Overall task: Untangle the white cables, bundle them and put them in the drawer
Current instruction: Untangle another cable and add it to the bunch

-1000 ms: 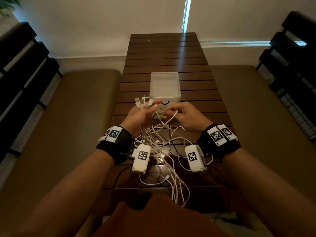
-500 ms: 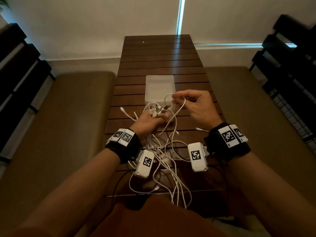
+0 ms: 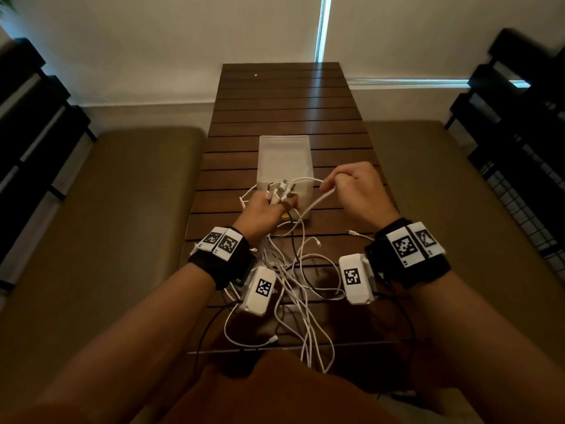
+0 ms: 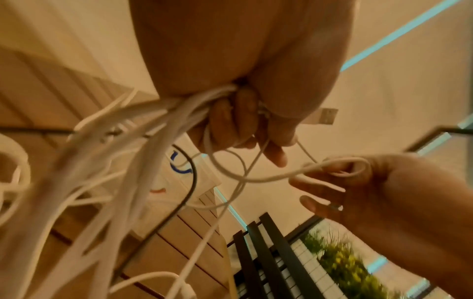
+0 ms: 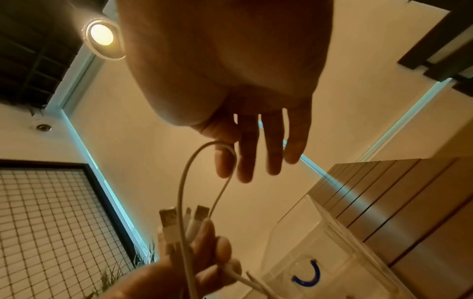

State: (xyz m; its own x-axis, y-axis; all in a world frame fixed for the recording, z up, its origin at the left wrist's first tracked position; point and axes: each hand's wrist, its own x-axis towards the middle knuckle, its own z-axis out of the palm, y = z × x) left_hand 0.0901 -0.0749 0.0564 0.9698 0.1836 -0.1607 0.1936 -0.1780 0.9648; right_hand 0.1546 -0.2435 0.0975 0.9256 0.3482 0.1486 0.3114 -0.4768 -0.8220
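Note:
Several white cables lie tangled on the near end of the dark slatted table, some hanging over its front edge. My left hand grips a bunch of their ends, with USB plugs sticking up past the fingers. Just right of it, my right hand pinches a loop of one white cable between thumb and index finger, lifted off the table. The translucent drawer box with a blue handle stands right behind both hands.
Brown cushioned benches run along both sides of the table. Black slatted frames stand at far left and right. A thin black cable runs through the white ones. A white wall and a window blind lie beyond the table's far end.
My right hand has drawn a cable loop up and to the right, away from the left hand. The left hand has shifted slightly right, still holding the plug ends.

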